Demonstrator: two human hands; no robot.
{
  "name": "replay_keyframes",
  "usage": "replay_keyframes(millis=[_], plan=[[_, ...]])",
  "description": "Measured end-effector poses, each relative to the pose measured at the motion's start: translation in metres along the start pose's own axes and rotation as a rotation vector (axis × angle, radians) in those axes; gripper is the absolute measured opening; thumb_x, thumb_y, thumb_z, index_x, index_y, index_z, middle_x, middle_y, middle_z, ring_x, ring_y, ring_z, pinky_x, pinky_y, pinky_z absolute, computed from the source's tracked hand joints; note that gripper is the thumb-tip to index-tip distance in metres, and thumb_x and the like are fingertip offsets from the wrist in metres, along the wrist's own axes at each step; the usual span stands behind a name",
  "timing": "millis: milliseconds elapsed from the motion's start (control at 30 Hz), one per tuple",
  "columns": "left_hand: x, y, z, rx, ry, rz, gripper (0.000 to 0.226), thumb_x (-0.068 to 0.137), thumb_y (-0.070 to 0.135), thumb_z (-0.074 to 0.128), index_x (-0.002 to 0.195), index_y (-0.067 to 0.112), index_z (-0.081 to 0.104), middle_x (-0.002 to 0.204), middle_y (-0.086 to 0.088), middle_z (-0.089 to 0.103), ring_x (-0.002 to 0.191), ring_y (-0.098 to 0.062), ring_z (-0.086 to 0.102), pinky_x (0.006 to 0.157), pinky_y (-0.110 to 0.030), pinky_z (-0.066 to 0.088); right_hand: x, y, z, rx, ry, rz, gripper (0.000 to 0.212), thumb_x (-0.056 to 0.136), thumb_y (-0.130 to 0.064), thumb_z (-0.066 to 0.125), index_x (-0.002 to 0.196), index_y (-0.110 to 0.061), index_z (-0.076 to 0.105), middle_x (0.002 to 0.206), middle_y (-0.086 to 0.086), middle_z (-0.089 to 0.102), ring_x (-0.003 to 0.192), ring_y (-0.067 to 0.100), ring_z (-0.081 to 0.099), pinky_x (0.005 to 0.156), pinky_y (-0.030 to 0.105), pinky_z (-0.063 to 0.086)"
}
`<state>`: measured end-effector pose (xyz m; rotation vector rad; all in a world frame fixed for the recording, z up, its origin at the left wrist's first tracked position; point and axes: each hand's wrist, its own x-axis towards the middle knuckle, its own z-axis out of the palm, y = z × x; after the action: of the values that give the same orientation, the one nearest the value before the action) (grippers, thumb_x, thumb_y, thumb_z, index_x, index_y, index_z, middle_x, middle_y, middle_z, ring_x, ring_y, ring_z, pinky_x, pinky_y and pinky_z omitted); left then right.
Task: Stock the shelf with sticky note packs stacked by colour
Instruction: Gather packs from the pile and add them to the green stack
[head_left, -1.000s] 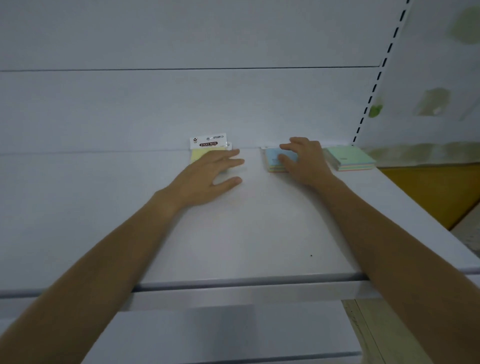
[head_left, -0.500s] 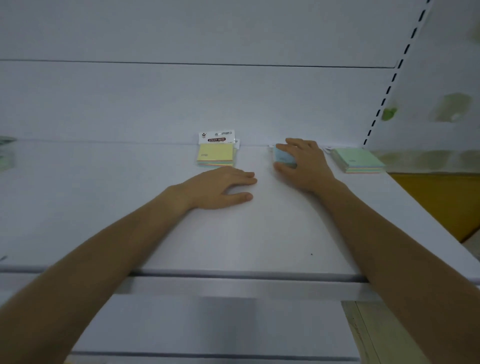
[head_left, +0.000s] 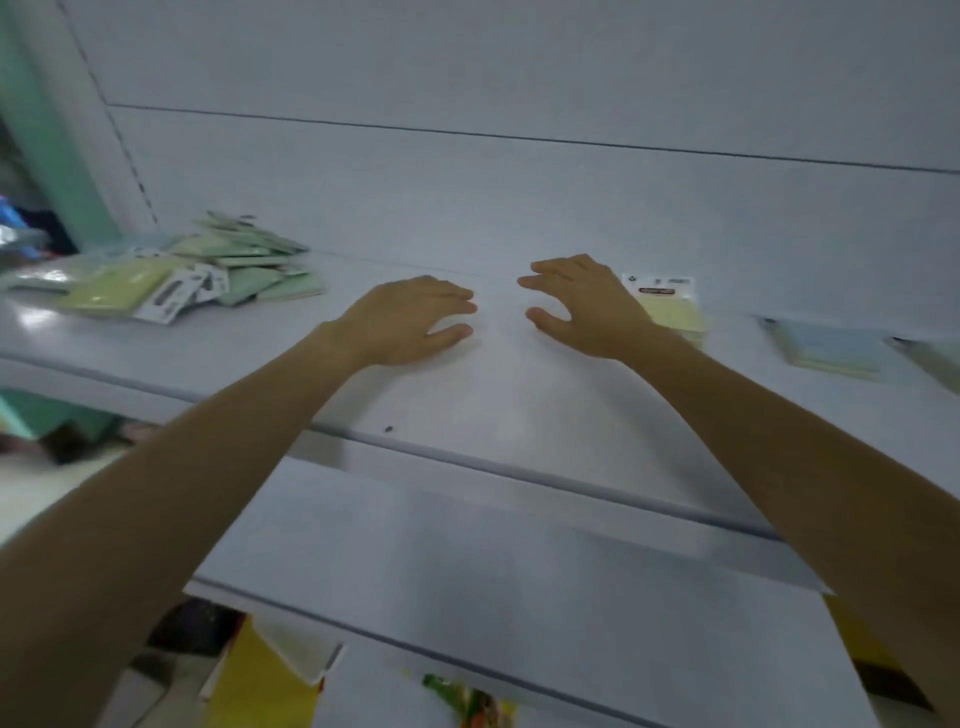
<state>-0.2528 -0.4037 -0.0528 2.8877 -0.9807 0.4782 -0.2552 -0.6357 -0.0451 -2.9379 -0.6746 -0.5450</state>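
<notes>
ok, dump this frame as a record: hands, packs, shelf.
left hand: open, palm down, holds nothing
right hand: open, fingers spread, holds nothing
yellow pack: flat at shelf back, partly hidden behind right hand
blue pack: flat, right of yellow pack, apart from it
loose pile: green and yellow-green packs, unsorted, far left
shelf: white, hands over its middle

Left hand (head_left: 402, 319), right hand (head_left: 589, 309), relaxed over shelf (head_left: 519, 410)

White shelf (head_left: 519, 395); green and lime pack pile (head_left: 228, 275); yellow stack (head_left: 675, 314); blue stack (head_left: 831, 348).
</notes>
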Motion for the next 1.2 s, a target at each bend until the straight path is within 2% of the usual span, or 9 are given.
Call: replay_keyframes(millis=[133, 267, 533, 667, 767, 933, 1067, 1200], plan=[[-0.043, -0.094, -0.016, 0.002, 0.08, -0.143, 0.055, 0.089, 0.046, 0.03, 0.131, 0.016, 0.05, 0.142, -0.005, 0.048, 0.131, -0.024, 0.044, 0.109, -0.035, 0.032, 0.04, -0.073, 0.026, 0.082, -0.024, -0.027, 0.044, 0.092, -0.035, 0.048, 0.133, -0.022, 0.047, 0.144, 0.004, 0.043, 0.133, 0.026, 0.036, 0.109, 0.037, 0.027], [-0.058, -0.163, -0.028, -0.044, 0.11, -0.256, 0.04, 0.096, 0.031, 0.042, 0.131, 0.014, 0.05, 0.142, -0.006, 0.048, 0.133, -0.024, 0.041, 0.111, -0.036, 0.029, 0.074, -0.126, 0.044, 0.149, -0.074, -0.035, 0.044, 0.093, -0.036, 0.047, 0.134, -0.023, 0.045, 0.146, 0.002, 0.041, 0.134, 0.023, 0.034, 0.111, 0.035, 0.025], [-0.051, -0.271, -0.036, -0.003, 0.119, -0.352, 0.041, 0.096, 0.034, 0.039, 0.132, 0.02, 0.048, 0.142, -0.004, 0.046, 0.132, -0.026, 0.04, 0.11, -0.043, 0.033, 0.164, -0.171, 0.073, 0.21, -0.065, -0.088, 0.042, 0.093, -0.035, 0.046, 0.133, -0.024, 0.046, 0.144, 0.0, 0.043, 0.132, 0.022, 0.035, 0.11, 0.033, 0.026], [-0.047, -0.308, -0.028, -0.018, 0.104, -0.36, 0.043, 0.095, 0.038, 0.037, 0.133, 0.018, 0.046, 0.141, -0.007, 0.046, 0.132, -0.026, 0.04, 0.11, -0.045, 0.033, 0.197, -0.185, 0.093, 0.283, -0.134, -0.07, 0.044, 0.092, -0.035, 0.048, 0.134, -0.023, 0.044, 0.144, 0.002, 0.041, 0.133, 0.02, 0.035, 0.111, 0.029, 0.022], [-0.04, -0.329, -0.022, -0.045, 0.086, -0.34, 0.046, 0.096, 0.038, 0.038, 0.136, 0.018, 0.043, 0.142, -0.009, 0.045, 0.133, -0.028, 0.039, 0.112, -0.044, 0.031, 0.21, -0.193, 0.106, 0.341, -0.229, -0.009, 0.057, 0.09, -0.038, 0.05, 0.141, -0.02, 0.032, 0.15, 0.004, 0.03, 0.14, 0.015, 0.024, 0.114, 0.026, 0.015], [-0.023, -0.349, -0.016, -0.161, -0.005, -0.312, 0.051, 0.094, 0.04, 0.042, 0.14, 0.019, 0.037, 0.147, -0.01, 0.039, 0.136, -0.028, 0.035, 0.115, -0.04, 0.027, 0.22, -0.198, 0.111, 0.451, -0.354, 0.115, 0.07, 0.089, -0.036, 0.053, 0.146, -0.018, 0.017, 0.156, 0.003, 0.013, 0.144, 0.015, 0.013, 0.119, 0.031, 0.011], [-0.01, -0.356, -0.013, -0.207, -0.132, -0.258, 0.053, 0.093, 0.035, 0.047, 0.141, 0.017, 0.034, 0.149, -0.009, 0.036, 0.138, -0.025, 0.032, 0.113, -0.034, 0.023, 0.216, -0.201, 0.108, 0.479, -0.363, 0.229, 0.073, 0.088, -0.034, 0.056, 0.147, -0.02, 0.014, 0.156, 0.002, 0.011, 0.144, 0.016, 0.017, 0.119, 0.033, 0.015], [-0.005, -0.361, -0.011, -0.198, -0.181, -0.213, 0.052, 0.093, 0.028, 0.049, 0.141, 0.012, 0.035, 0.15, -0.009, 0.034, 0.138, -0.027, 0.031, 0.111, -0.03, 0.024, 0.211, -0.218, 0.108, 0.539, -0.323, 0.367, 0.075, 0.087, -0.034, 0.057, 0.147, -0.018, 0.014, 0.156, 0.002, 0.014, 0.143, 0.017, 0.017, 0.116, 0.031, 0.015]])
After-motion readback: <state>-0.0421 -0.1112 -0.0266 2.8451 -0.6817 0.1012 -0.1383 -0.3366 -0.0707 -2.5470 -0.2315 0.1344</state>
